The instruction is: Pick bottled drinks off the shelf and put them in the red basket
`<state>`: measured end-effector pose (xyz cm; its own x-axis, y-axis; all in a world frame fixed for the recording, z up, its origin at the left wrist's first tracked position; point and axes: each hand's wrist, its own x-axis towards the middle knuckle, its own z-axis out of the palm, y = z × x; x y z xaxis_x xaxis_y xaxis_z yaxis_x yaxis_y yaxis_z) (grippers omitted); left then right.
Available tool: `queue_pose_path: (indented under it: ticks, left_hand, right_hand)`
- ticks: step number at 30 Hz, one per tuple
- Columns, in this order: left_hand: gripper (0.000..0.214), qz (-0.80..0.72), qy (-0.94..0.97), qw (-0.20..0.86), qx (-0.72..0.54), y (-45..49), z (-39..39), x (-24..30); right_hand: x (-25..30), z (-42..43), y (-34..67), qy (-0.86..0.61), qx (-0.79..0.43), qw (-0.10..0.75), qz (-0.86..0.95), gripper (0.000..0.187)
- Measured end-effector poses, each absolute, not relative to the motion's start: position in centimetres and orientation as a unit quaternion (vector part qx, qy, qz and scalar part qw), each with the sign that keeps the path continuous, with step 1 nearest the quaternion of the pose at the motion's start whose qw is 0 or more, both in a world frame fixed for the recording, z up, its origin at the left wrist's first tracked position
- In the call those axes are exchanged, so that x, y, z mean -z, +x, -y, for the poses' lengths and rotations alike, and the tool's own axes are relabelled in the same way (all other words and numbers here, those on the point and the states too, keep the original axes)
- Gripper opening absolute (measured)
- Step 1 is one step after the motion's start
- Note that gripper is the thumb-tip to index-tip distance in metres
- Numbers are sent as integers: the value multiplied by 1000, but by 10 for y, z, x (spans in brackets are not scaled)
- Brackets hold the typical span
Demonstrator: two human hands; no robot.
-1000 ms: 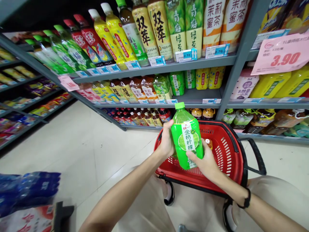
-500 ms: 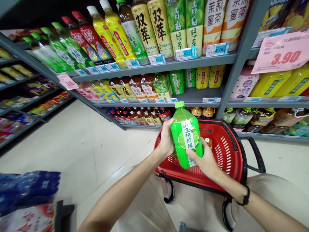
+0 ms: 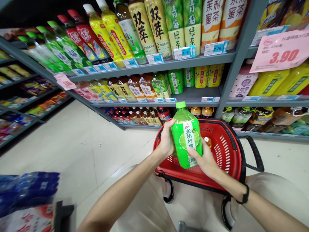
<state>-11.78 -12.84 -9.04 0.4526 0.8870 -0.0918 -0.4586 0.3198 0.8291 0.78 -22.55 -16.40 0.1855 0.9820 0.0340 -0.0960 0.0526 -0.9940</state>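
I hold a large green drink bottle [image 3: 186, 135] upright with both hands, just above the near rim of a red shopping basket [image 3: 224, 154]. Its green cap points up and its white label faces me. My left hand [image 3: 166, 139] grips the bottle's left side. My right hand [image 3: 205, 158] wraps the lower right part, thumb across the label. A small bottle with a white cap [image 3: 207, 141] lies inside the basket behind the green one.
Grey store shelves [image 3: 169, 66] filled with bottled teas and juices run along the back and right, with price tags and a pink 3.90 sign [image 3: 281, 51]. Snack shelves [image 3: 21, 93] line the left aisle. Blue packaged goods [image 3: 26, 188] sit at the lower left. The floor is pale tile.
The bottle has turned slightly in my hands, so the label faces a bit more to the right. The view has shifted a little; the basket stays where it was.
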Motion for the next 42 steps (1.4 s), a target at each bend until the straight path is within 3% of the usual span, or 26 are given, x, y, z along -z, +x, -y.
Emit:
queue_pose_path:
  ticks: [20, 24, 29, 35, 39, 42]
  left_hand:
    - [64, -278, 380, 767, -437, -117, 128, 93]
    - [65, -285, 392, 751, -448, -117, 130, 93]
    - [66, -258, 408, 769, -418, -121, 133, 85]
    - [76, -203, 473, 745, -424, -129, 131, 83]
    - [69, -186, 506, 735, -411, -133, 131, 84]
    - [64, -187, 521, 714, -427, -134, 132, 83]
  right_hand:
    - [158, 225, 7, -512, -484, 575, 416, 61]
    - [155, 222, 9, -503, -521, 582, 369, 63]
    - [168, 218, 21, -477, -568, 584, 331, 81]
    - [175, 216, 23, -431, -621, 578, 309, 78]
    - [153, 218, 17, -429, -621, 595, 275, 73]
    - [140, 219, 16, -412, -682, 551, 249, 82]
